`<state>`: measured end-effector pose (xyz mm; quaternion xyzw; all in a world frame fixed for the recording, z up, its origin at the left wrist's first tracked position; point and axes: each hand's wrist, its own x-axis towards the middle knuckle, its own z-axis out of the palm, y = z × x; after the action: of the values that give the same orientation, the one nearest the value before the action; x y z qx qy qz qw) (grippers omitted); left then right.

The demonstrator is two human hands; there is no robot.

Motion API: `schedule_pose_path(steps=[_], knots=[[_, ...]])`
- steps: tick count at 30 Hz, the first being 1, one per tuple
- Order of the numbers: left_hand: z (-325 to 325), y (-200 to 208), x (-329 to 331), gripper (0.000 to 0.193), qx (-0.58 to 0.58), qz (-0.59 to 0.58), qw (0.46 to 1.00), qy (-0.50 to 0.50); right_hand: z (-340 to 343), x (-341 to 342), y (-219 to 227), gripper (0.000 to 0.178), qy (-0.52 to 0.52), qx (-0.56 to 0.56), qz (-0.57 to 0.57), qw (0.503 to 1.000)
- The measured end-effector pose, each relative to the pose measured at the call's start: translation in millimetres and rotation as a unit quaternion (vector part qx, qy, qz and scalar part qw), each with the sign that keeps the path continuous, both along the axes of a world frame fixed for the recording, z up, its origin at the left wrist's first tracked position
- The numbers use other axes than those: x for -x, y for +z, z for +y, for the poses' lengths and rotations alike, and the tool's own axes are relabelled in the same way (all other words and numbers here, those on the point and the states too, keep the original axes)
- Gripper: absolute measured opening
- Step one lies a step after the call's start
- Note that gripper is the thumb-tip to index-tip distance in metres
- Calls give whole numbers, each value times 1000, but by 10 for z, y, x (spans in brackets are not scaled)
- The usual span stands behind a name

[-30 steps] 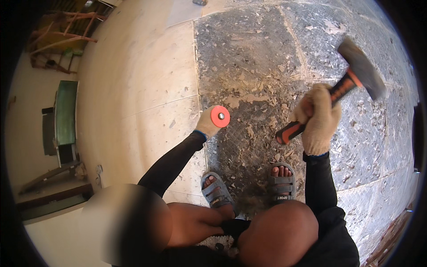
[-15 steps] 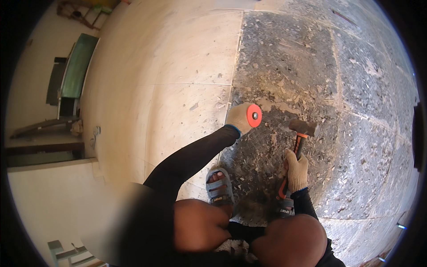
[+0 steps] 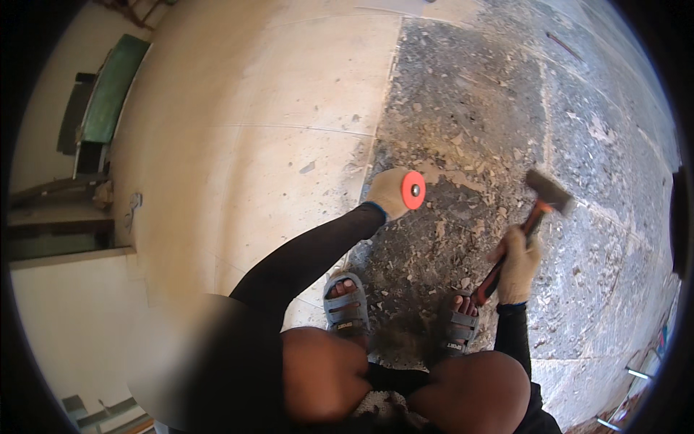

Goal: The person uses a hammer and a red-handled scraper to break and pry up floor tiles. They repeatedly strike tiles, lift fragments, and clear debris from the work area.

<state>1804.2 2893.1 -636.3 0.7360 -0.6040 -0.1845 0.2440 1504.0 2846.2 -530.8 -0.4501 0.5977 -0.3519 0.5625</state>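
Observation:
My gloved left hand point(image 3: 387, 193) is wrapped round a chisel point(image 3: 414, 191), of which I see the round red hand guard and the metal striking end at its centre. The chisel's shaft and tip are hidden beneath the guard and hand. Over to the right, my gloved right hand point(image 3: 519, 267) grips a club hammer point(image 3: 549, 192) by its black and orange handle. The hammer's blocky, dusty head points away from me, right of the chisel and apart from it. Below the chisel lies a rough, dark patch of floor point(image 3: 463, 87) strewn with chips.
Pale tiles point(image 3: 318, 79) cover the floor on the left, beside the broken surface. My sandalled feet point(image 3: 347, 304) stand near the work, knees bent. A green panel point(image 3: 114, 87) leans at the far left wall. A thin rod point(image 3: 564, 45) lies at the far right.
My right hand has swung the hammer to the right, away from the chisel, its head tilting. My left hand with the chisel has stayed nearly still. The view has shifted slightly.

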Motion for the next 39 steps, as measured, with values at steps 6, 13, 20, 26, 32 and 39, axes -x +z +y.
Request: schedule_pose_path(steps=[6,13,20,26,32,39], knots=[[-25,-40,-142,25,-4,62,998,-8,-656,295,784,27,-174,227,-332,899],[-7,66,-181,29,-46,47,995,-80,447,-687,-348,26,205,-121,-25,971],[46,55,-216,32,-58,93,994,-27,-71,-57,10,33,80,-76,-80,991],[46,64,-211,32,-42,99,993,-41,-753,150,1119,31,-200,221,-335,894],[35,17,-191,32,-31,68,996,-41,136,-473,202,26,-111,-63,-256,958],[142,116,134,26,-49,-44,993,-93,738,-409,-650,34,223,-182,-36,957]])
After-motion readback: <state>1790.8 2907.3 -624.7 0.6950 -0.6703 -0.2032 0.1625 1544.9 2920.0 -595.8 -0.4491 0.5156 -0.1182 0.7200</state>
